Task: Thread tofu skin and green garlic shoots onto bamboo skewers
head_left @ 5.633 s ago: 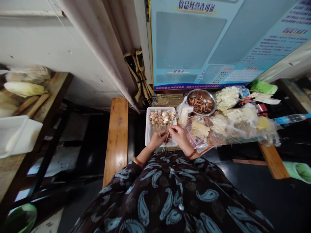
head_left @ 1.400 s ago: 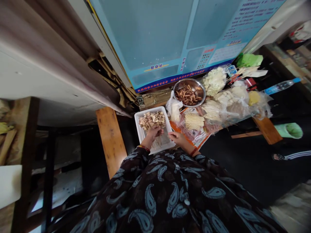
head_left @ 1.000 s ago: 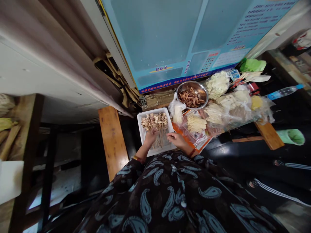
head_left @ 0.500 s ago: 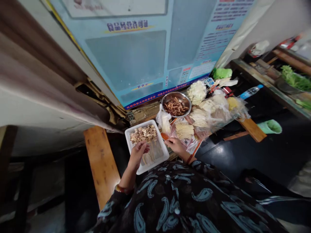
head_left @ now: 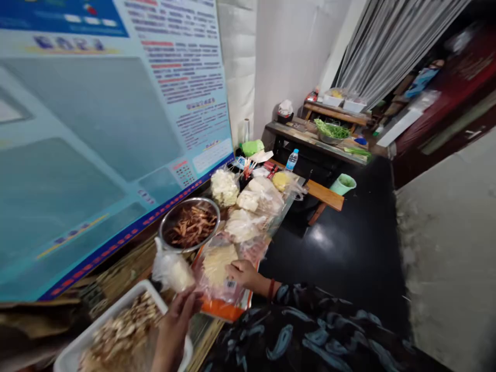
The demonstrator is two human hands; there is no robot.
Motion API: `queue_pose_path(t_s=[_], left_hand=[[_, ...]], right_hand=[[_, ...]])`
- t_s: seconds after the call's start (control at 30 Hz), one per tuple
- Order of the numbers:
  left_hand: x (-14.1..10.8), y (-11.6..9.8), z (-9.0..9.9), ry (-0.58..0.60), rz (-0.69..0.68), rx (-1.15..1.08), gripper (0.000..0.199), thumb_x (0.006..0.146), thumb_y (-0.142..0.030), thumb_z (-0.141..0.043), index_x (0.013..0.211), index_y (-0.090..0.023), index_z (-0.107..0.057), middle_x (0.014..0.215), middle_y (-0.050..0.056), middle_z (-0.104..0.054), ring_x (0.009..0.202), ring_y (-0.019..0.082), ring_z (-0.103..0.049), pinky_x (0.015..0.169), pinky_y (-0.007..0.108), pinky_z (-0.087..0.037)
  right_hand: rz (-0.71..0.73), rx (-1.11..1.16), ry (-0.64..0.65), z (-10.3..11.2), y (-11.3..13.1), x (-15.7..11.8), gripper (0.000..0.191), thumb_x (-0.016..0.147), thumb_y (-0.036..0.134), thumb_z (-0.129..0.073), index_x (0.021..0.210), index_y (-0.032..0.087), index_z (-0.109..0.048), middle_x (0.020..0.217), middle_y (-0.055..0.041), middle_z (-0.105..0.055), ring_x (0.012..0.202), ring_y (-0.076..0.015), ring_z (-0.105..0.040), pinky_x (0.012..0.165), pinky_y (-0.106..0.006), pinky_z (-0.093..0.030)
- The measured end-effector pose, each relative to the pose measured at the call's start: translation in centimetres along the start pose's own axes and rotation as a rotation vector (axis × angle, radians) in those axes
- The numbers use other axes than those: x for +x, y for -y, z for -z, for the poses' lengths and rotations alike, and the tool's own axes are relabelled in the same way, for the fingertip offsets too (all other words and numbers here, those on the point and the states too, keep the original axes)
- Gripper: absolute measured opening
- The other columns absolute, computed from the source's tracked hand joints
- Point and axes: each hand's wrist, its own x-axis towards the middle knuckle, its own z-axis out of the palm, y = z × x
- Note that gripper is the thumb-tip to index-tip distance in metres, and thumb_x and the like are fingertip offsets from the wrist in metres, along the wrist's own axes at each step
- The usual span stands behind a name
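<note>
1. Has right fingers [head_left: 234,267] at the edge of pale strips [head_left: 219,260].
2. Has left fingers [head_left: 188,301] just beside a white plastic bag [head_left: 166,263], near a tray [head_left: 101,319] of beige pieces [head_left: 122,325].
3. Shows a metal bowl [head_left: 170,222] of brown strips [head_left: 194,227] beyond both sets of fingers.
4. Shows a blue-capped bottle [head_left: 292,161] well beyond them.

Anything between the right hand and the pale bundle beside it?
Nothing visible: the right hand is at the right edge of the pale bundle, contact unclear. The white plastic bag lies on the bundle's other side.
</note>
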Motion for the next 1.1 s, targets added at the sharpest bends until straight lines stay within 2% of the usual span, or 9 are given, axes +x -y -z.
queue_pose_path(t_s=[0.13, 0.23, 0.33, 0.4, 0.5, 0.6, 0.77, 0.97, 1.1], left_hand=[[0.9, -1.6, -13.2, 0.129, 0.040, 0.070, 0.071, 0.053, -0.066, -0.081, 0.100, -0.014, -0.069, 0.086, 0.009, -0.075, 0.075, 0.023, -0.072, 0.070, 0.033, -0.059], [1.9, -3.4, -24.6, 0.394, 0.038, 0.219, 0.068, 0.055, -0.065, -0.079, 0.098, -0.014, -0.069, 0.085, 0.009, -0.075, 0.072, 0.022, -0.071, 0.069, 0.034, -0.057], [2.6, -5.5, -35.9, 0.680, -0.012, 0.380, 0.062, 0.059, -0.058, -0.078, 0.101, -0.014, -0.068, 0.084, 0.009, -0.074, 0.070, 0.020, -0.069, 0.066, 0.032, -0.054], [2.6, -6.8, -42.8, 0.838, -0.053, 0.446, 0.057, 0.064, -0.055, -0.075, 0.103, -0.014, -0.068, 0.085, 0.010, -0.074, 0.071, 0.019, -0.068, 0.067, 0.031, -0.053], [1.9, -8.2, -51.7, 1.014, -0.106, 0.478, 0.051, 0.068, -0.050, -0.074, 0.103, -0.014, -0.067, 0.087, 0.010, -0.073, 0.071, 0.018, -0.068, 0.067, 0.031, -0.052], [1.1, -8.7, -58.5, 1.180, -0.122, 0.504, 0.046, 0.074, -0.046, -0.071, 0.106, -0.014, -0.067, 0.089, 0.010, -0.073, 0.073, 0.018, -0.068, 0.068, 0.030, -0.051], [3.4, -9.2, -66.9, 1.402, -0.041, 0.580, 0.046, 0.073, -0.045, -0.072, 0.106, -0.013, -0.066, 0.089, 0.009, -0.073, 0.071, 0.017, -0.067, 0.067, 0.029, -0.050], [10.3, -10.9, -77.2, 1.306, -0.055, 0.562, 0.046, 0.072, -0.047, -0.071, 0.104, -0.014, -0.065, 0.085, 0.007, -0.072, 0.070, 0.016, -0.066, 0.065, 0.029, -0.049], [11.8, -11.6, -85.2, 1.317, -0.019, 0.548, 0.046, 0.070, -0.046, -0.074, 0.102, -0.015, -0.066, 0.084, 0.008, -0.072, 0.070, 0.017, -0.066, 0.064, 0.028, -0.047]], right_hand=[[-0.040, 0.063, -0.125, 11.8, -2.1, -0.1, 0.047, 0.092, 0.039, -0.055, 0.051, 0.019, -0.048, 0.050, 0.0034, -0.046, 0.054, -0.0111, -0.043, 0.055, -0.024, -0.033], [-0.103, 0.140, -0.338, 21.9, -4.1, -1.6, 0.048, 0.092, 0.045, -0.053, 0.051, 0.019, -0.051, 0.048, 0.0039, -0.043, 0.050, -0.0107, -0.040, 0.052, -0.024, -0.031], [-0.182, 0.235, -0.623, 31.1, -6.9, -5.4, 0.046, 0.090, 0.052, -0.050, 0.058, 0.020, -0.055, 0.049, 0.0043, -0.044, 0.048, -0.0107, -0.040, 0.050, -0.024, -0.031], [-0.229, 0.302, -0.803, 35.6, -8.6, -8.6, 0.042, 0.087, 0.056, -0.050, 0.068, 0.020, -0.059, 0.052, 0.0044, -0.047, 0.048, -0.0110, -0.041, 0.048, -0.024, -0.031], [-0.285, 0.384, -1.014, 39.9, -10.6, -12.4, 0.043, 0.083, 0.061, -0.052, 0.085, 0.019, -0.063, 0.059, 0.0034, -0.052, 0.047, -0.0114, -0.044, 0.047, -0.024, -0.033], [-0.294, 0.505, -1.108, 42.6, -11.6, -13.5, 0.048, 0.078, 0.060, -0.059, 0.099, 0.017, -0.065, 0.065, 0.0012, -0.059, 0.049, -0.0118, -0.049, 0.047, -0.024, -0.035], [-0.256, 0.586, -1.057, 49.1, -12.4, -10.3, 0.047, 0.075, 0.053, -0.064, 0.102, 0.016, -0.068, 0.071, -0.0020, -0.066, 0.054, -0.0126, -0.056, 0.045, -0.021, -0.035], [-0.279, 0.461, -0.987, 60.1, -13.0, -5.7, 0.043, 0.078, 0.053, -0.064, 0.098, 0.016, -0.071, 0.072, -0.0034, -0.068, 0.059, -0.0141, -0.061, 0.047, -0.022, -0.040], [-0.292, 0.427, -0.983, 66.5, -13.9, -4.5, 0.041, 0.081, 0.052, -0.061, 0.100, 0.017, -0.072, 0.075, -0.0041, -0.070, 0.062, -0.0145, -0.062, 0.050, -0.023, -0.042]])
